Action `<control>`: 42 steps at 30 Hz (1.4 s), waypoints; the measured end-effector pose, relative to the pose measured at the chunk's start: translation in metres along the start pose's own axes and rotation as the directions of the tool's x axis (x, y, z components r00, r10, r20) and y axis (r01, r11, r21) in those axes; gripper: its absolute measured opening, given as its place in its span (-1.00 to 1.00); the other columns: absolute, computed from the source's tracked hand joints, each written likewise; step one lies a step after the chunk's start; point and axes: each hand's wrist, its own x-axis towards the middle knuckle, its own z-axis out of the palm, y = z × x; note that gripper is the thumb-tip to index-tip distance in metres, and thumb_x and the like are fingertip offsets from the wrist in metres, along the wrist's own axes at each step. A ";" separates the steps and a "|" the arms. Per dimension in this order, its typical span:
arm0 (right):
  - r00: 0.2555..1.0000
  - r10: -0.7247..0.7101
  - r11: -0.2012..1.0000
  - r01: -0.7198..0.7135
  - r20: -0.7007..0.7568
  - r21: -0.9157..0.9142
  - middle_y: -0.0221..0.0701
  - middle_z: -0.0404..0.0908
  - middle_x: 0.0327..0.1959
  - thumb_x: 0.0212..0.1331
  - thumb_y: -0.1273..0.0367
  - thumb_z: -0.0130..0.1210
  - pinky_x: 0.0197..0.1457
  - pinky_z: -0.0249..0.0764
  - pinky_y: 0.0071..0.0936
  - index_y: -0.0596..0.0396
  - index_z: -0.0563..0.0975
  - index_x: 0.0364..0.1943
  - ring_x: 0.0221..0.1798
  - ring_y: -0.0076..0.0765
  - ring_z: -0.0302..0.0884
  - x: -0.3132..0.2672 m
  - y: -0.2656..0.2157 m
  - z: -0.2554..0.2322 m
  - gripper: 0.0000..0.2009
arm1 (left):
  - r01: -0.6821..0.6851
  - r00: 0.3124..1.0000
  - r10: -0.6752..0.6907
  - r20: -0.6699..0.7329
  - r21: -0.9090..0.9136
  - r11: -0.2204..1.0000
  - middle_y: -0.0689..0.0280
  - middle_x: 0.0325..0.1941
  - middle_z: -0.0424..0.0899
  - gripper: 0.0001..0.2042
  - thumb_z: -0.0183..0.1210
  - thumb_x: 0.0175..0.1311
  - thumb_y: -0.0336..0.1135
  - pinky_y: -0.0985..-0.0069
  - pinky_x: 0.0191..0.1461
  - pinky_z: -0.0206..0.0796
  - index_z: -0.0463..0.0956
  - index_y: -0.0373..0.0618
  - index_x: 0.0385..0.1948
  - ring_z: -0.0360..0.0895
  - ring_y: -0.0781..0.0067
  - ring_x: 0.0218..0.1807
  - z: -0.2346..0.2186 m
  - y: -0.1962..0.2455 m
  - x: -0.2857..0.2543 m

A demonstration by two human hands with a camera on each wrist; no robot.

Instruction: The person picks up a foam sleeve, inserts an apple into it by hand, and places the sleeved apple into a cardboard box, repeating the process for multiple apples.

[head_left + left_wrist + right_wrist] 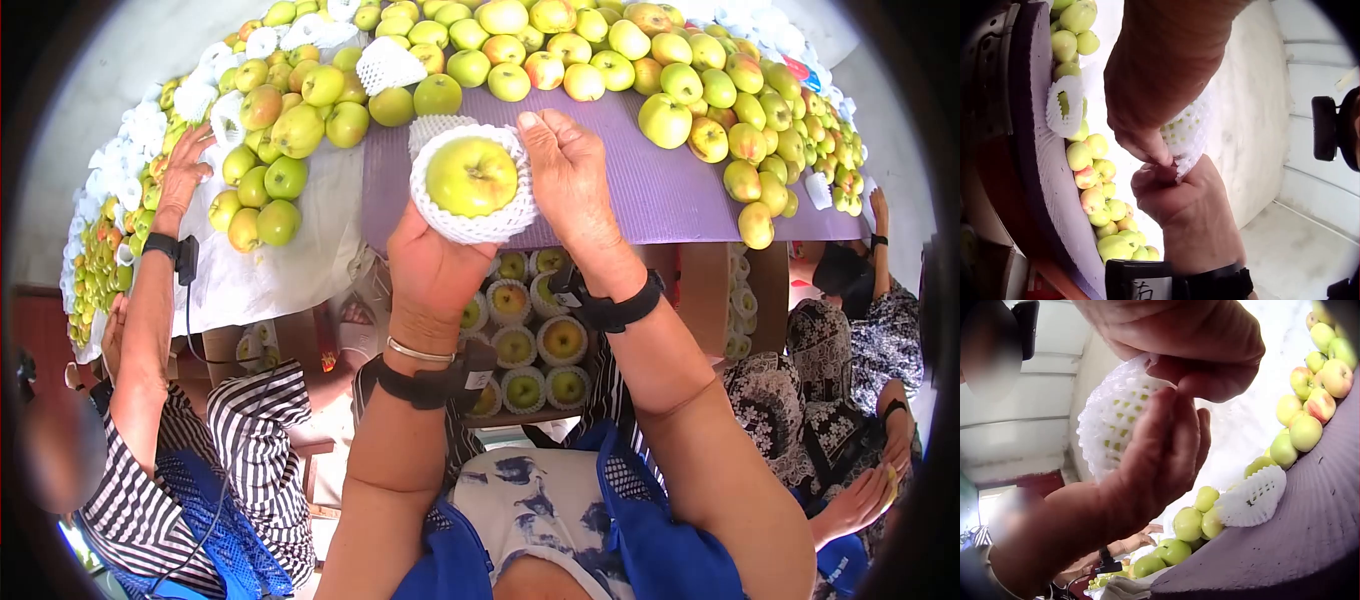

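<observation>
In the head view a yellow-green apple (472, 176) sits in a white foam net sleeve (462, 232), its top showing through the opening. My left hand (440, 268) holds it from below, palm up. At the sleeve's right edge my right hand (577, 180) pinches the foam between thumb and curled fingers. The right wrist view shows the sleeve (1124, 415) stretched over the apple, green showing through its holes. Another white foam net (1252, 497) lies on the purple mat (1316, 506) by loose apples.
Heaped apples (570, 50) line the far side of the table. More foam nets (390, 66) lie among them. Below the table edge stands a box of sleeved apples (515, 347). A person in stripes (150, 510) reaches in at left; another (850, 350) sits at right.
</observation>
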 end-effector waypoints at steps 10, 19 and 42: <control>0.990 -0.139 0.970 0.129 -0.033 -0.207 -0.13 0.45 -0.48 0.19 0.43 -0.10 -0.28 0.37 -0.25 0.20 0.42 -0.33 -0.39 -0.06 0.44 -0.020 0.020 0.023 -0.89 | -0.128 0.992 0.121 0.040 0.301 0.945 0.17 0.22 0.29 -0.58 -0.26 0.32 -0.13 0.17 0.27 0.10 0.20 -0.16 0.13 0.24 0.19 0.24 -0.016 0.002 -0.003; 0.919 -0.336 0.836 0.391 0.205 -0.385 -0.07 0.49 -0.33 0.07 0.47 -0.02 -0.24 0.42 -0.23 0.22 0.42 -0.27 -0.30 0.00 0.47 -0.015 0.020 0.019 -0.85 | -0.273 0.944 0.272 0.186 0.905 0.327 0.26 0.05 0.48 -0.51 0.21 0.05 -0.29 0.44 0.13 0.27 0.28 -0.20 0.04 0.42 0.38 0.07 -0.007 0.025 -0.010; 0.802 -0.121 0.914 0.320 0.584 -0.250 -0.21 0.37 0.01 -0.19 0.43 0.24 0.14 0.28 -0.34 0.07 0.28 0.10 0.08 -0.14 0.32 -0.019 -0.052 0.007 -0.37 | -0.060 0.998 0.068 -0.012 0.312 0.948 0.02 0.34 0.05 -0.19 -0.28 0.26 0.24 0.21 0.39 -0.18 -0.08 -0.46 0.22 0.00 0.10 0.36 0.014 0.030 -0.028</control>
